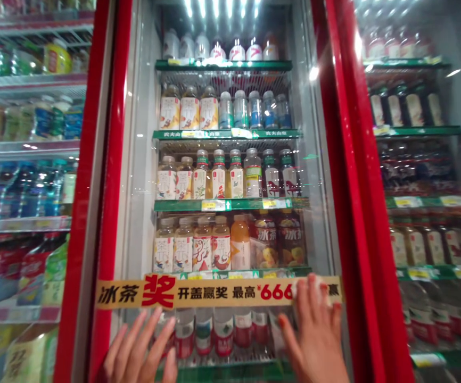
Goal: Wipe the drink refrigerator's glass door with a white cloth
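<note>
I face a red-framed drinks fridge with a glass door (318,175). My left hand (138,354) lies flat on the lower glass with its fingers spread, holding nothing. My right hand (314,330) presses a small white cloth (306,290) against the glass, over the right end of a yellow banner sticker (198,292) with red and black print. Behind the glass, green shelves (222,205) carry rows of bottled teas and juices (210,178).
More fridge doors full of bottles stand on the left (26,175) and right (426,213). A thick red door frame (350,186) separates the middle door from the right one. Lights reflect off the glass near the top.
</note>
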Demonstrator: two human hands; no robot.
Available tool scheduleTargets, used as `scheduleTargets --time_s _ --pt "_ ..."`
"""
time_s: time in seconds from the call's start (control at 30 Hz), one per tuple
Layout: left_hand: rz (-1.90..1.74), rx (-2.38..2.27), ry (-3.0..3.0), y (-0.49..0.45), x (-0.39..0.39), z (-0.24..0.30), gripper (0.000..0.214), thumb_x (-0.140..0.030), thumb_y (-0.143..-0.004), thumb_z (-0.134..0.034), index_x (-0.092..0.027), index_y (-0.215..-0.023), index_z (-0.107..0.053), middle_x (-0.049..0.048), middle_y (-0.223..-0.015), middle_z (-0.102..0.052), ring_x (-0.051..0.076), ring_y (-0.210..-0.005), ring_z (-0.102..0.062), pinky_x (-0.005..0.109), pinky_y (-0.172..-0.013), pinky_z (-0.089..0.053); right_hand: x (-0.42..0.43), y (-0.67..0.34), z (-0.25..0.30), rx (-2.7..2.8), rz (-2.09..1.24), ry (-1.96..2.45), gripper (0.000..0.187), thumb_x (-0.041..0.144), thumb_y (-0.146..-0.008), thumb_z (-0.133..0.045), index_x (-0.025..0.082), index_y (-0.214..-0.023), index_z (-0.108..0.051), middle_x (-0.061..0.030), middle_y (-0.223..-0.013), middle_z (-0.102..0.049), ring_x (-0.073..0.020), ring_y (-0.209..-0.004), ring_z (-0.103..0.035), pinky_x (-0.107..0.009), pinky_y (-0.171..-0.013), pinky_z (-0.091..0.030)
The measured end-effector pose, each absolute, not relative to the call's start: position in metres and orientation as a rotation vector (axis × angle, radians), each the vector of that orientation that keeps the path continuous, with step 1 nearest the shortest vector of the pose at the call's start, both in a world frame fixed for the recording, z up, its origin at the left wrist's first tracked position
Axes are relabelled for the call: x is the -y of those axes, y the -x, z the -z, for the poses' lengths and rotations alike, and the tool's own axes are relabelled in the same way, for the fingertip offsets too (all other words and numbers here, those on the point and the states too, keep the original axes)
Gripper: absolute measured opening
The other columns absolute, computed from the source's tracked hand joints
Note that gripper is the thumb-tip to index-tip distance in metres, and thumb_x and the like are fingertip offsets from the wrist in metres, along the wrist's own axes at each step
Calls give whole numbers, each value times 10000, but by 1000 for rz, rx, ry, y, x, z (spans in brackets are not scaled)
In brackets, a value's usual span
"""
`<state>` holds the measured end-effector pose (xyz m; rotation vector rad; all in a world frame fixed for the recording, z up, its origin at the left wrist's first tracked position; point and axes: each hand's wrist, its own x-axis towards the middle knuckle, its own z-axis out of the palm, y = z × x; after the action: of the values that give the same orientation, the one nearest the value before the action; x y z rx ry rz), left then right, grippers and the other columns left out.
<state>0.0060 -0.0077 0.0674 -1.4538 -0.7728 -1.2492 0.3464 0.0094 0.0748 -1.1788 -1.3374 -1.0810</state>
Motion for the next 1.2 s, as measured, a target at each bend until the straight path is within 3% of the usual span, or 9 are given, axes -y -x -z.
scheduleTargets --time_s 0.1,0.23,0.3,0.5,0.63,0.83,1.0,1.1,1.2 --pt "1200 708 1633 -56 10 -130 736 -386 -1012 -641 -397 -1709 -402 -20 -1772 -433 272 -1695 -320 584 -1437 -112 -7 -351 -93 1217 921 1280 859 431 -1108 -418 104 -1791 -13 -219 -1855 -39 -399 -1740 0 -759 -1324 -266" --pt "992 640 1698 -101 -8 -175 644 -547 -1057 -588 -381 -1669 -477 5 -1741 -485 290 -1726 -226 645 -1415 18 -4 -320 -56 1673 1164 941 938 610 -1016 -604 163 -1773 -273 -95 -1839 -263 -295 -1752 -73 -498 -1420 -177" --pt "939 636 1697 -105 -14 -178 668 -555 -1055 -595 -348 -1678 -468 24 -1763 -450 302 -1741 -170 676 -1405 31 3 -323 -39 1775 1187 881 898 611 -1018 -616 197 -1759 -325 -52 -1841 -267 -263 -1752 -72 -431 -1421 -156" --pt "916 658 1739 -98 -14 -172 826 -481 -1024 -665 -336 -1751 -302 42 -1803 -363 296 -1754 -88 676 -1405 49 -1 -354 -112 1286 817 1362 883 460 -1133 -415 164 -1782 104 -166 -1864 65 -358 -1738 83 -692 -1357 -249" --pt "941 684 1735 -99 -16 -172 843 -492 -1012 -665 -385 -1755 -281 36 -1788 -383 294 -1745 -143 645 -1417 46 -9 -335 -138 1487 966 1202 946 582 -1102 -458 181 -1796 44 -116 -1869 -90 -325 -1750 -10 -603 -1408 -181" --pt "932 741 1817 -101 -10 -172 789 -464 -1000 -676 -386 -1724 -372 48 -1779 -410 335 -1715 -262 667 -1407 66 13 -372 -77 1886 1126 960 873 529 -1104 -509 222 -1801 -83 -40 -1848 -203 -260 -1747 -96 -486 -1439 -78" --pt "1089 804 1929 -112 14 -174 678 -323 -1031 -603 -325 -1689 -437 62 -1766 -445 324 -1701 -306 685 -1416 -84 10 -381 -124 1660 855 1189 901 495 -1124 -463 238 -1792 85 -96 -1866 21 -370 -1741 -21 -692 -1395 -136" --pt "1214 703 2019 -117 26 -169 754 -252 -1079 -459 -261 -1780 -182 103 -1791 -395 245 -1687 -344 554 -1411 -274 3 -335 -154 1757 783 1109 981 481 -1108 -475 237 -1759 215 -99 -1857 113 -379 -1739 28 -708 -1393 -114" --pt "1146 666 2122 -111 27 -159 787 -336 -1122 -363 -214 -1790 34 145 -1850 -215 252 -1728 -232 515 -1390 -334 -2 -285 -164 1960 726 941 1107 435 -1061 -546 203 -1715 317 -144 -1842 180 -379 -1739 32 -690 -1399 -102"
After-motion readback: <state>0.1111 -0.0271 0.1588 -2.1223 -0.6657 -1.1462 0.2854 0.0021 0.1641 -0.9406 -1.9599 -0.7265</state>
